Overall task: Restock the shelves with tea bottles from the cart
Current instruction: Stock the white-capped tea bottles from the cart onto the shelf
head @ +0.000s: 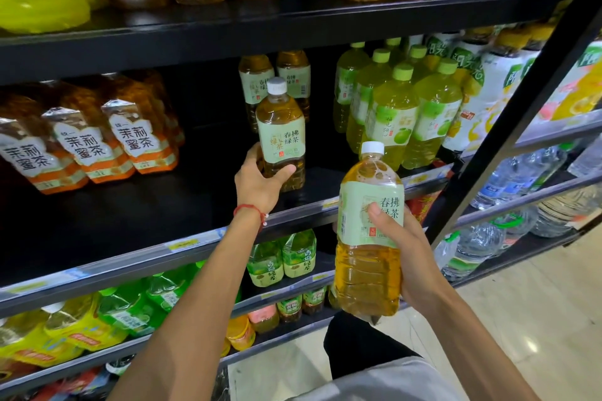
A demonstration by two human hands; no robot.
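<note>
My left hand (259, 181) grips the lower part of a green-label tea bottle (280, 130) with a white cap, standing upright on the black middle shelf (156, 205). Two matching bottles (275, 75) stand behind it at the back of the shelf. My right hand (404, 238) holds a second, identical tea bottle (369, 231) in the air in front of the shelf edge, thumb across its label. No cart is in view.
Orange-labelled tea packs (88, 140) stand at the left of the same shelf, green-capped bottles (397, 107) at the right. Bare shelf lies between the orange packs and my left hand. A black upright post (521, 127) borders the bay; water bottles (508, 179) fill the neighbouring rack.
</note>
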